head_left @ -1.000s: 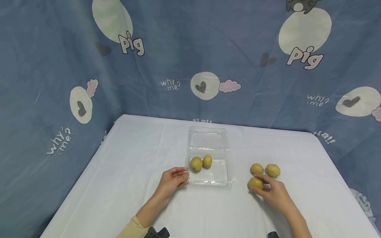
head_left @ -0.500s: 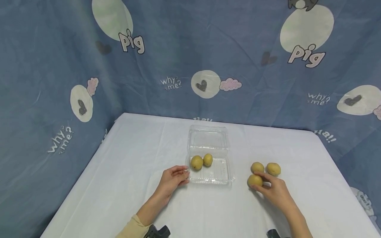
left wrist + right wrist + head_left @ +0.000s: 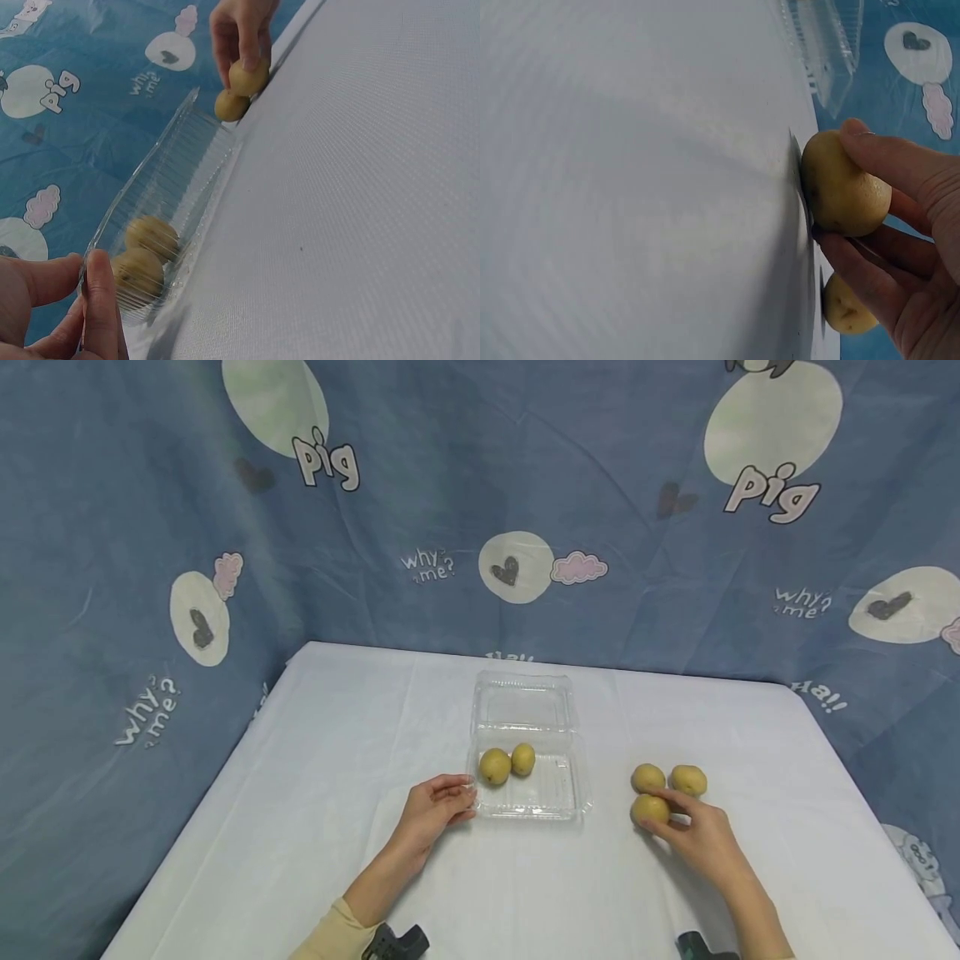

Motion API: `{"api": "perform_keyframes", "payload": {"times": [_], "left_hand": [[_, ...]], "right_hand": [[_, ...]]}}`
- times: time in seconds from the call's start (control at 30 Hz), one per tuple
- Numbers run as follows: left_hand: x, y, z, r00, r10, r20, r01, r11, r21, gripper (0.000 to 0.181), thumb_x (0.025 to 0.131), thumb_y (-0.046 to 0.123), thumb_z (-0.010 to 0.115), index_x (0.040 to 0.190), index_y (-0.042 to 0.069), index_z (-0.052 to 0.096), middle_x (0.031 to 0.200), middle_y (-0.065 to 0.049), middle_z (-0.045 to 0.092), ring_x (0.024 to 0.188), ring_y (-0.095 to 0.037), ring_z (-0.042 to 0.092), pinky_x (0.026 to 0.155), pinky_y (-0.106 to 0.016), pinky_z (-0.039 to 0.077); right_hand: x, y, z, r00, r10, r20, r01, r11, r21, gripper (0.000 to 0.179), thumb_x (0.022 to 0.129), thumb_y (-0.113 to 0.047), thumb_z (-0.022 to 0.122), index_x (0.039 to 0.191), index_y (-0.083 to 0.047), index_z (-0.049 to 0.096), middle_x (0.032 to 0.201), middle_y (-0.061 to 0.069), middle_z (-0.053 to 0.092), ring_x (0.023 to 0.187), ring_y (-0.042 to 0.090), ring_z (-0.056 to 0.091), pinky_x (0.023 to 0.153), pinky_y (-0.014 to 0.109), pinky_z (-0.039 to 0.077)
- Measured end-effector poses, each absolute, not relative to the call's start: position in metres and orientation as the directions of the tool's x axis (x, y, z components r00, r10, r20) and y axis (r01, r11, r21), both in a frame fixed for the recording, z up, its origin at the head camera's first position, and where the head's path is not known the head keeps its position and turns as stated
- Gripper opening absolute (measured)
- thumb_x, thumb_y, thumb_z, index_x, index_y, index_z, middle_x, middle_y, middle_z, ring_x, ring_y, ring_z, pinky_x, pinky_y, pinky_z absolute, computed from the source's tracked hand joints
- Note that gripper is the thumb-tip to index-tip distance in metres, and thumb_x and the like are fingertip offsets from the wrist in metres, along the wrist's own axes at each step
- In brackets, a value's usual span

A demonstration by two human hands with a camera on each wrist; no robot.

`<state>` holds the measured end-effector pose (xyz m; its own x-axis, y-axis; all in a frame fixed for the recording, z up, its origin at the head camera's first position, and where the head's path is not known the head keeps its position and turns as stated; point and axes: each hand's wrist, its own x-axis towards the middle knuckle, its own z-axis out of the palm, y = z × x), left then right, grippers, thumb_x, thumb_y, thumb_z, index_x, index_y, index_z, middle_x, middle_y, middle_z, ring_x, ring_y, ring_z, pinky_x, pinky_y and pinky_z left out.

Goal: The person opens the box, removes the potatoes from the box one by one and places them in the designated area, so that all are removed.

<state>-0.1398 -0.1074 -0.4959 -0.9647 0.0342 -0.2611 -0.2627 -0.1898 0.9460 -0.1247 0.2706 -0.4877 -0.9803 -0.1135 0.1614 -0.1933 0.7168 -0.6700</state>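
Note:
My left hand [image 3: 433,814] pinches the left rim of a clear plastic clamshell box [image 3: 551,789], which lies with its lid [image 3: 525,703] folded back. Two potatoes sit side by side at the left of its base, a larger potato [image 3: 495,767] and a smaller potato [image 3: 523,759]. To the right of the box, my right hand [image 3: 701,835] grips a potato [image 3: 844,191] between thumb and fingers, low at the tablecloth. Just beyond it lie two more potatoes, a left one [image 3: 647,777] and a right one [image 3: 689,780].
A white cloth [image 3: 352,718] covers the table. Behind it and on both sides hangs a blue printed curtain [image 3: 420,468]. Dark wrist devices show at the front, one device [image 3: 395,942] by the left wrist and another device [image 3: 701,946] by the right.
The potato in my right hand has shifted slightly right and closer to the two loose potatoes. My left hand stays on the box rim. The head view has tilted a little.

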Motion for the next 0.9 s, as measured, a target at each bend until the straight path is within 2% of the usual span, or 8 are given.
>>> {"api": "perform_keyframes", "payload": {"times": [0.17,0.57,0.9], "left_hand": [[-0.14,-0.108,-0.498,-0.963,0.035,-0.267,-0.269,-0.185,0.945,0.031,0.087,-0.001,0.071,0.115,-0.01,0.061,0.09,-0.009,0.06,0.078,-0.014,0.062,0.073,-0.026,0.06],[-0.14,-0.108,-0.499,-0.966,0.054,-0.252,-0.257,-0.189,0.948,0.034,0.087,0.001,0.072,0.116,-0.011,0.059,0.091,-0.008,0.06,0.079,-0.013,0.062,0.074,-0.026,0.06],[-0.14,-0.107,-0.497,-0.964,0.038,-0.264,-0.266,-0.187,0.945,0.032,0.088,0.0,0.071,0.116,-0.011,0.06,0.091,-0.009,0.061,0.08,-0.014,0.062,0.072,-0.026,0.06]], "right_hand": [[-0.124,0.273,-0.487,-0.979,-0.107,0.173,-0.197,0.714,-0.672,0.047,0.079,-0.012,0.083,0.117,0.008,0.063,0.114,0.028,0.063,0.105,0.043,0.062,0.078,0.032,0.059],[-0.125,0.278,-0.488,-0.978,-0.115,0.176,-0.204,0.719,-0.664,0.048,0.079,-0.011,0.083,0.119,0.005,0.063,0.115,0.024,0.064,0.102,0.039,0.064,0.079,0.032,0.059],[-0.122,0.284,-0.485,-0.968,-0.094,0.233,-0.231,0.695,-0.68,0.044,0.079,-0.013,0.083,0.116,0.003,0.066,0.114,0.019,0.066,0.103,0.036,0.064,0.08,0.021,0.057]]}}
